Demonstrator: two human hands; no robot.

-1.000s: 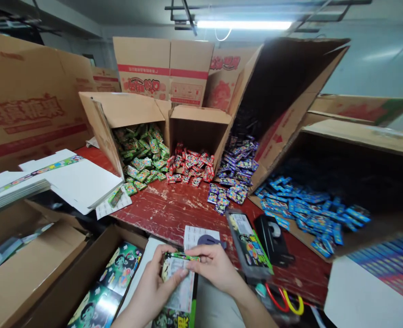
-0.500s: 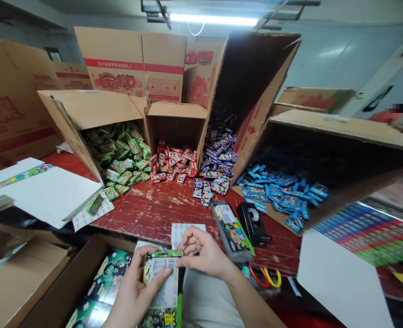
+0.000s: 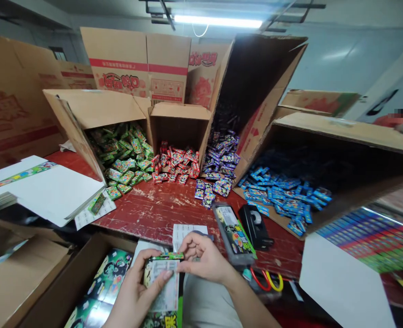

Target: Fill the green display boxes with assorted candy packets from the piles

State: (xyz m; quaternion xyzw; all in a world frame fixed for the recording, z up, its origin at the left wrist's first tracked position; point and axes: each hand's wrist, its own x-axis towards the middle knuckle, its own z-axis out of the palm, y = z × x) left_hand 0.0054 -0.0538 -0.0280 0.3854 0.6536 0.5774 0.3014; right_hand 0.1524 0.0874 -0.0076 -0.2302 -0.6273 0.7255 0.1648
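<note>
Low in the view, just in front of the red table [image 3: 160, 212], my left hand [image 3: 138, 291] grips a small printed display box [image 3: 162, 284] from below, thumb lying on its white label. My right hand [image 3: 204, 257] pinches the box's green top flap at the upper right corner. Both hands are closed on the box. Beside my right hand a second, filled box [image 3: 234, 234] lies on the table next to a black tape dispenser [image 3: 255, 224]. A white label sheet [image 3: 184, 232] lies just behind my fingers.
Tipped cartons spill green packets [image 3: 126, 159], red packets [image 3: 176, 165], purple packets [image 3: 218, 171] and blue packets [image 3: 283, 196] onto the table. A carton of printed boxes [image 3: 109, 278] stands lower left, flat white blanks [image 3: 40, 191] at left, colourful stacked sheets [image 3: 375, 237] at right. Red and yellow scissor handles [image 3: 266, 280] lie near my wrist.
The camera swung right, then slightly back left. My hands keep the same hold on the box, with the right fingers shifting a little along its top flap.
</note>
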